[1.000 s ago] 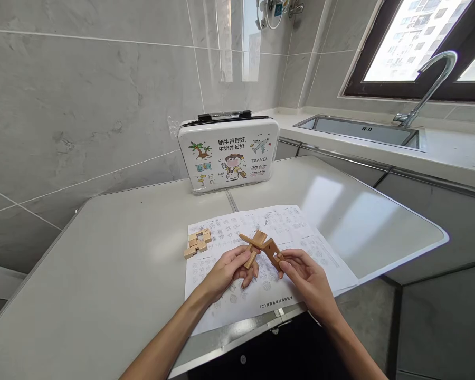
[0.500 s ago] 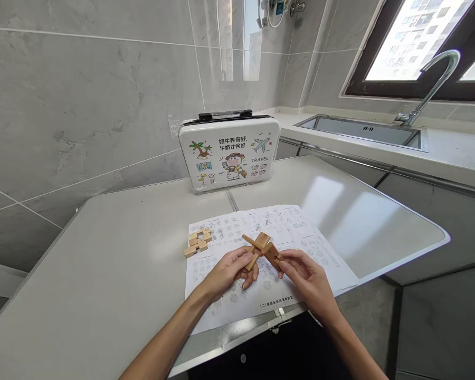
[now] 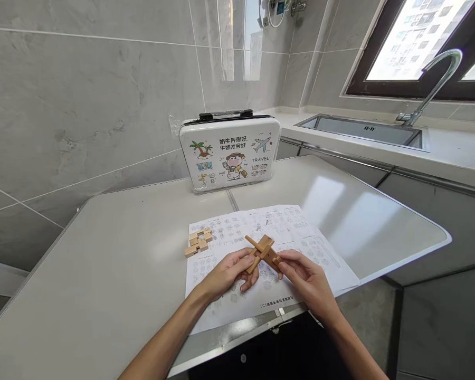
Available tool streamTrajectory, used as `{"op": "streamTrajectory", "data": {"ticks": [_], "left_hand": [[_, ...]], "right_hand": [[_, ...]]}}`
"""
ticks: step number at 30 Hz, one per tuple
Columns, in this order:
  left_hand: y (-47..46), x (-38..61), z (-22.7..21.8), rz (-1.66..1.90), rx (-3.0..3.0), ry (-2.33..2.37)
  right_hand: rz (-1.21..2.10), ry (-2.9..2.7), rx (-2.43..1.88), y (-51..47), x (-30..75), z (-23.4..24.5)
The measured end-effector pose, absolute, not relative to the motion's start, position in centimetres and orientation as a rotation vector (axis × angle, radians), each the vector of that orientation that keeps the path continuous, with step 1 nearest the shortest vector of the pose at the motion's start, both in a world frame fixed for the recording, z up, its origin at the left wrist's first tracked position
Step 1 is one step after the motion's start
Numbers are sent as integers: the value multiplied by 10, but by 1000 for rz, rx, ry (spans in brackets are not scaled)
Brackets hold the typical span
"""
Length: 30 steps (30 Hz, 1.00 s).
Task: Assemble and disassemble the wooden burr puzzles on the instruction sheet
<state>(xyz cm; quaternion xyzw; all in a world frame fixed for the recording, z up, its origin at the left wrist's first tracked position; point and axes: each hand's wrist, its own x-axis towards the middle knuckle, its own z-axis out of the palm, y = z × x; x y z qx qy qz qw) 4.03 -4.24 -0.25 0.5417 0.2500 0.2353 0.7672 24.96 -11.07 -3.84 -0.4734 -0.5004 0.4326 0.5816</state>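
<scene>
Both my hands hold crossed wooden puzzle pieces (image 3: 265,247) above a printed sheet. My left hand (image 3: 237,268) is closed, thumb on top, around the lower left ends of the pieces. At the right, the thumb and fingers of my right hand (image 3: 301,270) pinch the end of a notched piece (image 3: 272,258). The pieces touch and cross between the hands; how they fit together is too small to tell. Several loose notched wooden blocks (image 3: 198,243) lie on the left part of the instruction sheet (image 3: 237,311).
Behind the sheet a white cartoon-printed case (image 3: 229,153) with a black handle stands on the folding table (image 3: 134,253). A counter with a sink (image 3: 360,132) and curved faucet (image 3: 439,79) is at the right. Grey tiled wall rises behind.
The piece in my right hand has moved slightly left and turned against the pieces in my left hand, so they now overlap more closely. The loose blocks have stayed put.
</scene>
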Motion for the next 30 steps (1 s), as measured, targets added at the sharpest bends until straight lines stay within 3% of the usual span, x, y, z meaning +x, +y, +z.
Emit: {"op": "streamTrajectory", "data": {"ticks": [30], "left_hand": [[-48, 38, 0, 67, 1229, 476]], "right_hand": [[1163, -1120, -1017, -109, 250, -46]]}}
